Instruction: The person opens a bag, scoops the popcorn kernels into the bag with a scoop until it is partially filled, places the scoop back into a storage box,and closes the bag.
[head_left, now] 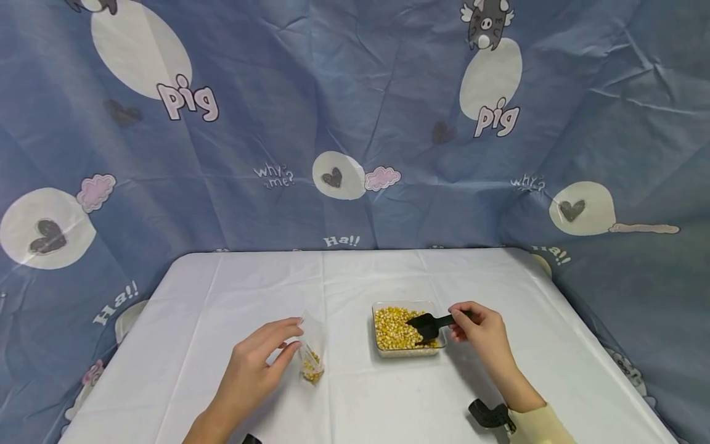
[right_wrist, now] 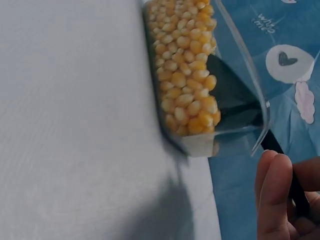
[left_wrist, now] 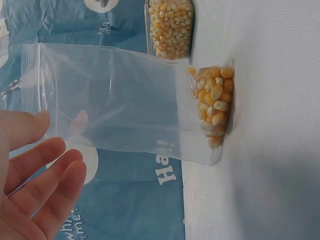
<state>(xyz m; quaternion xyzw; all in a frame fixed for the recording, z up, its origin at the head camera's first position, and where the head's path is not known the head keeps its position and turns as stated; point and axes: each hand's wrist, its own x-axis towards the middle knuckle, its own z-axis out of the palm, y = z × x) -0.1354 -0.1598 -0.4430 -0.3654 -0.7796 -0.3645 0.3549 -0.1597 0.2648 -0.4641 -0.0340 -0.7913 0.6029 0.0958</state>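
Blue cloth hangs behind the white table. What matters most to us is how the black scoop lies from the clear bag. We see the scoop off to the bag's right, with bare table between them. Its wide end is inside the clear box, down by the yellow corn. Its handle slants up over the rim to the right, so it runs mostly side to side. The right hand is nearest to it, and its fingers pinch the handle tight.

Our bag stands up tall on the table, with a little heap of kernels in the bottom. The left hand is right next to it, on its left side. Those fingers are bent a bit, and we see a gap between the thumb and the others. They are close by the bag's top edge, but we cannot tell if they press on it. We cannot tell if the bag's top is open, either.

Under it all, the table is flat with some soft creases. On the cloth we spot a gray pig and funny words like "Ha!!" A black piece sits by the right wrist, next to a pale yellow sleeve.
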